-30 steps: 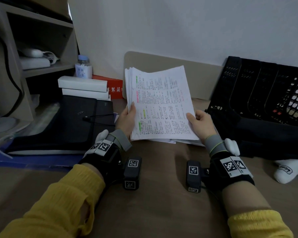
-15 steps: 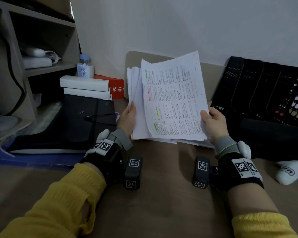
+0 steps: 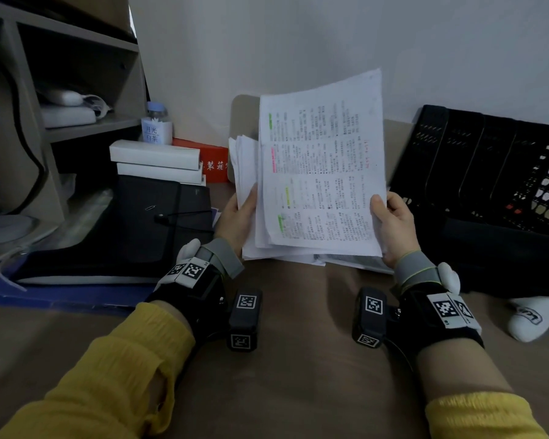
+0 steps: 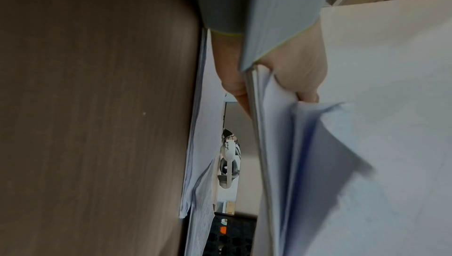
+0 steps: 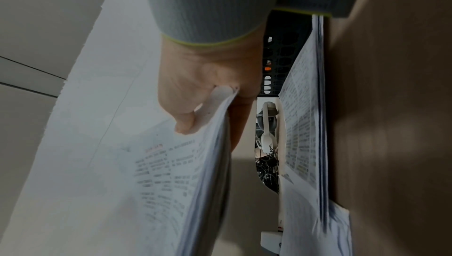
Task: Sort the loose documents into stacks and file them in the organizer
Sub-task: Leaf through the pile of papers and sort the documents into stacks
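Observation:
I hold white printed sheets upright above the brown table (image 3: 298, 343). My left hand (image 3: 239, 213) grips the rear stack of papers (image 3: 243, 172) at its left edge, thumb in front; the left wrist view shows that hand (image 4: 288, 70) pinching the stack (image 4: 367, 144). My right hand (image 3: 390, 223) pinches the lower right edge of the front sheets (image 3: 320, 172), marked with green and pink highlights, raised higher than the rear stack. In the right wrist view the thumb (image 5: 188, 121) presses on these sheets (image 5: 159, 173). More papers (image 3: 352, 259) lie flat beneath. The black organizer (image 3: 476, 166) lies at the right.
White boxes (image 3: 156, 156) sit on a black folder (image 3: 146, 223) at the left, with a small bottle (image 3: 156, 125) and red box (image 3: 214, 161) behind. A wooden shelf unit (image 3: 61, 99) stands far left. A white sock (image 3: 536, 315) lies near the organizer.
My right hand has lifted the front sheets up and to the right, away from the rear stack. The left hand has stayed on the rear stack.

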Action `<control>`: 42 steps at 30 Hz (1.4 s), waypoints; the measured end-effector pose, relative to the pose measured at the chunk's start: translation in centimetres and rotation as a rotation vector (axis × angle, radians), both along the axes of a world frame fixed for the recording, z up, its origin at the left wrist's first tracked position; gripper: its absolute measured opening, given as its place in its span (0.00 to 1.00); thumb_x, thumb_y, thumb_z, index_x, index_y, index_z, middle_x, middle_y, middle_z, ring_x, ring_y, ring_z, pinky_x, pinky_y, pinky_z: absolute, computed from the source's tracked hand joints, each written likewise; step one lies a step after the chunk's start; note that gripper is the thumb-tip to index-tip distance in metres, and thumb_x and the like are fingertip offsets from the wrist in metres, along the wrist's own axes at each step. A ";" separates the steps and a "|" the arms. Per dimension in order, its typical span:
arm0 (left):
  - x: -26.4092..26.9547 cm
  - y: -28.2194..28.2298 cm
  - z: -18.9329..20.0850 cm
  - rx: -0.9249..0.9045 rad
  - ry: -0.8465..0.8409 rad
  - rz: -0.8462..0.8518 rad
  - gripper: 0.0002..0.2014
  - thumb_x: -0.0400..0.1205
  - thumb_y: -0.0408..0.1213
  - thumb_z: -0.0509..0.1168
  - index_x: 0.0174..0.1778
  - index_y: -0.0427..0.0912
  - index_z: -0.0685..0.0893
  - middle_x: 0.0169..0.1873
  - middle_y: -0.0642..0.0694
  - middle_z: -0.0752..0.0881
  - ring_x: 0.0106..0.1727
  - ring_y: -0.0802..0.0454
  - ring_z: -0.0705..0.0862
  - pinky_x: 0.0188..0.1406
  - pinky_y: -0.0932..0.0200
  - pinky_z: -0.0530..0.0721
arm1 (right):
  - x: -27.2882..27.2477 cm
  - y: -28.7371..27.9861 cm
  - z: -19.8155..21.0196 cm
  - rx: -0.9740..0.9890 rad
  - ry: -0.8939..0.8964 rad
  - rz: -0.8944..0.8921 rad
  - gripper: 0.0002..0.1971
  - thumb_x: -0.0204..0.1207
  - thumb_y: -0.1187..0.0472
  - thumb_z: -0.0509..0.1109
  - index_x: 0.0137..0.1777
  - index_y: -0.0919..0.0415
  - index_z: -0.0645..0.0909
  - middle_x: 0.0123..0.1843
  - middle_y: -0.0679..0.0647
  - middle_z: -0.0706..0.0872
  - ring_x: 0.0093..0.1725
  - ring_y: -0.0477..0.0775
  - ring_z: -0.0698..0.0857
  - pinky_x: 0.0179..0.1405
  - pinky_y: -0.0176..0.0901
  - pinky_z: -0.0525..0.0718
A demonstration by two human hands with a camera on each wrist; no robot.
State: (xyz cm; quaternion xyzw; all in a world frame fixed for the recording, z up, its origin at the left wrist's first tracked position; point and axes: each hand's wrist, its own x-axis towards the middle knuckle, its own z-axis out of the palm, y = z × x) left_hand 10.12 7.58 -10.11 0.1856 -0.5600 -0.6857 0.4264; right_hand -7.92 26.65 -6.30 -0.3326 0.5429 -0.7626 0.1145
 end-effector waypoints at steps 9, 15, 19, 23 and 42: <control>0.2 0.2 0.0 0.007 -0.012 0.026 0.22 0.81 0.49 0.68 0.71 0.51 0.80 0.61 0.46 0.87 0.64 0.44 0.84 0.68 0.35 0.79 | 0.3 -0.9 -1.4 0.198 0.065 -0.065 0.10 0.77 0.72 0.69 0.37 0.59 0.80 0.32 0.57 0.77 0.36 0.50 0.78 0.39 0.42 0.79; 0.4 1.9 0.6 0.054 -0.006 -0.067 0.26 0.78 0.38 0.72 0.72 0.54 0.75 0.63 0.46 0.85 0.66 0.42 0.83 0.66 0.36 0.80 | 0.5 -0.3 -0.5 0.040 0.073 -0.110 0.08 0.78 0.74 0.68 0.41 0.62 0.79 0.32 0.45 0.91 0.33 0.43 0.89 0.35 0.39 0.88; 0.6 2.3 0.6 0.099 -0.027 -0.121 0.27 0.84 0.32 0.64 0.79 0.53 0.67 0.69 0.43 0.80 0.68 0.41 0.80 0.68 0.36 0.78 | 0.9 -0.4 0.1 -0.012 0.086 -0.098 0.09 0.78 0.75 0.67 0.42 0.61 0.80 0.34 0.45 0.92 0.35 0.43 0.89 0.38 0.40 0.89; 0.9 1.7 0.5 -0.019 -0.111 -0.060 0.23 0.75 0.42 0.72 0.67 0.60 0.80 0.63 0.49 0.86 0.66 0.43 0.82 0.67 0.37 0.79 | 0.8 -0.5 0.0 0.047 0.040 -0.095 0.10 0.78 0.76 0.66 0.43 0.61 0.80 0.33 0.45 0.91 0.34 0.42 0.89 0.35 0.37 0.88; 0.8 2.0 1.0 0.100 0.007 0.062 0.21 0.85 0.28 0.62 0.76 0.41 0.73 0.68 0.40 0.82 0.62 0.41 0.83 0.57 0.49 0.84 | -2.6 4.2 -0.4 1.121 0.379 -0.583 0.24 0.79 0.64 0.54 0.72 0.42 0.71 0.57 0.58 0.82 0.51 0.67 0.82 0.43 0.50 0.78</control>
